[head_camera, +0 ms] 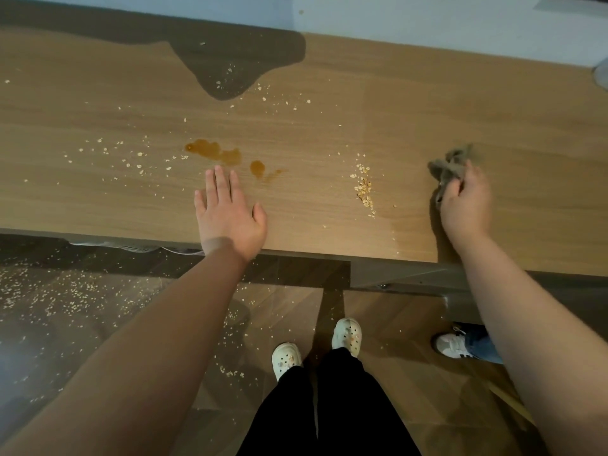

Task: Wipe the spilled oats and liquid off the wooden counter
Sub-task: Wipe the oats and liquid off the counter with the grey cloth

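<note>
Task is at an early stage. The right hand (465,205) grasps a bunched cloth (449,166) at right of frame. The left hand (230,213) lies flat, fingers straight, on the counter (329,77). Amber liquid (214,151) at center and oats (363,189) remain unwiped.

The right hand (465,205) hides part of the grey cloth (449,166); a pale object (602,75) is cut off at far right.

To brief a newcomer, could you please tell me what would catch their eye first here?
An amber liquid puddle sits on the wooden counter just beyond the flat left hand. A heap of oats lies to its right, and the right hand grips a grey cloth farther right.
</note>
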